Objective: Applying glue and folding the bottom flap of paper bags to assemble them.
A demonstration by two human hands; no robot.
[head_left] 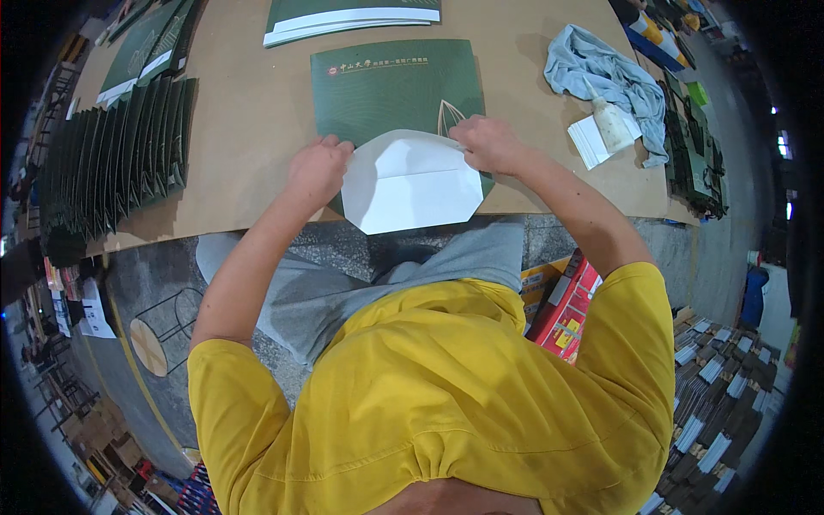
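Note:
In front of me a green printed paper bag (386, 90) lies flat on the brown tabletop. Its near end is spread into a white flap (412, 193) with cut corners, which reaches over the table's front edge. My left hand (322, 167) pinches the left side of the flap, its fingers curled closed. On the other side my right hand (487, 144) grips the flap's right edge, also with closed fingers. The fingertips of both hands are partly hidden against the paper.
Folded green bags (120, 159) stand in a row at left. More flat green sheets with white edges (352, 19) lie at the far side. At right are a light-blue cloth (592, 64), a glue bottle (610, 124) and white cards (589, 142). A round stool (149, 348) stands below.

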